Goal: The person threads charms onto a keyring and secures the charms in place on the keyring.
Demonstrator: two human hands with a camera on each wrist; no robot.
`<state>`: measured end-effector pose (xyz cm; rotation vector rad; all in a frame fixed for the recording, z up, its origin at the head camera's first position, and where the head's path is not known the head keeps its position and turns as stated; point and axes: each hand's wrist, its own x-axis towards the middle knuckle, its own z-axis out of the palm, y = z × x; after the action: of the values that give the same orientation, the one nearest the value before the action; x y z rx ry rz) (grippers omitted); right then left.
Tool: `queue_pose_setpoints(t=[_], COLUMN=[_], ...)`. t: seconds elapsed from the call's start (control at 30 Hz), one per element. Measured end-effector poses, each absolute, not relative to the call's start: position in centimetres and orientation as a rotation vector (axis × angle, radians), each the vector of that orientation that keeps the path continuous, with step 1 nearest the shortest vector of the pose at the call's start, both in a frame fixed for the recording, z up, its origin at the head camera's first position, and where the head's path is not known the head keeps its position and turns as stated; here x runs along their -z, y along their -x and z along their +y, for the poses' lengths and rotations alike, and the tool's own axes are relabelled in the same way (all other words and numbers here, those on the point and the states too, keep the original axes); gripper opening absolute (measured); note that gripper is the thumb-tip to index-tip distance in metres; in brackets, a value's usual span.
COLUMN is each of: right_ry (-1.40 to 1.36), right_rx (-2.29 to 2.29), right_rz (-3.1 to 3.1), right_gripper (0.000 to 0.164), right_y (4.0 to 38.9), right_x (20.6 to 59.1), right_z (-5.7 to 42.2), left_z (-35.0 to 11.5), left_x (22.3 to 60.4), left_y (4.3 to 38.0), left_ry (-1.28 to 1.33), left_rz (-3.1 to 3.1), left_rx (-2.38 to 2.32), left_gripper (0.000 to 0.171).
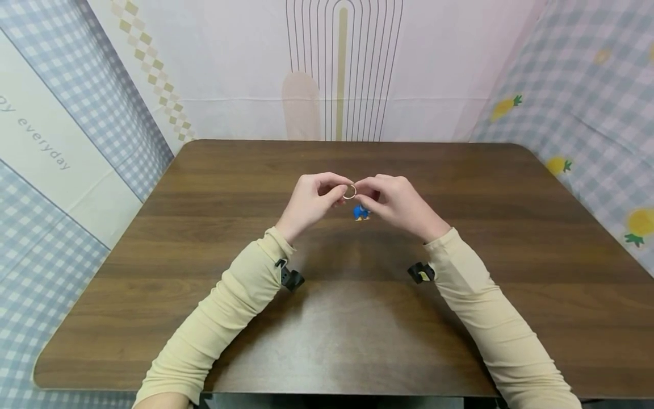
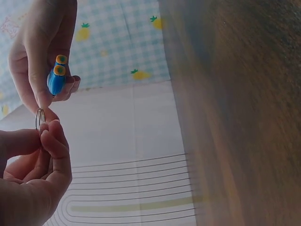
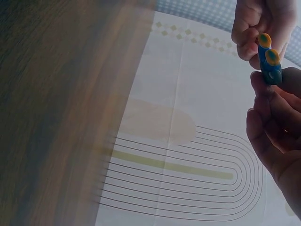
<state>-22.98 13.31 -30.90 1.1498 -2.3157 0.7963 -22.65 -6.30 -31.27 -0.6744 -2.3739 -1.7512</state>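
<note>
Pinching ring (image 1: 350,198) between facing fingers (image 1: 372,183)

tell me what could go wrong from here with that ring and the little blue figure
The thin ring might slip, since the left hand and right hand pinch only its edges. The blue figure hangs above the table, so it could drop if whatever supports it gives way.

A: Figure (image 1: 360,212), colours?
B: Blue body; feet are orange, green-centred. Ring (image 1: 350,198) at its 11 o'clock, head view, reads gold-toned.
A: Table (image 1: 536,238)? Sleeves (image 1: 240,295)?
B: Brown wood grain; sleeves are plain pale yellow.
A: At 12 o'clock?
B: White cloth (image 1: 439,62) bears dark nested arches, olive bar. 2 o'clock cloth (image 1: 572,125): blue-white check, yellow pineapples, green leaves.
</note>
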Motion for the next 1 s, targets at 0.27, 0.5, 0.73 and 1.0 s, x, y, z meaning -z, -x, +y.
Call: queue_pose_setpoints(t=[0.27, 0.5, 0.73, 1.0], right_ry=[-1.106, -1.065, -1.08, -1.074], right_rx=[-0.759, -0.771, -0.722, -0.704], right_rz=[-2.314, -2.356, -2.346, -2.353], right_gripper=[0.016, 0.018, 0.01, 0.006], right_y=[23.16, 23.14, 22.94, 22.88], right_x=[30.81, 30.87, 31.09, 31.32], right_z=[13.51, 13.52, 13.07, 13.06], left_z=[-6.19, -5.95, -6.02, -6.27], left_x=[31.31, 31.44, 31.57, 31.43], left_y=[22.76, 22.61, 22.63, 22.78], left_ry=[0.696, 0.671, 0.62, 0.654], left_rz=[-2.364, -2.369, -2.369, -2.436], left_rx=[1.891, 1.872, 1.824, 1.794], left_gripper=[0.022, 0.027, 0.024, 0.02])
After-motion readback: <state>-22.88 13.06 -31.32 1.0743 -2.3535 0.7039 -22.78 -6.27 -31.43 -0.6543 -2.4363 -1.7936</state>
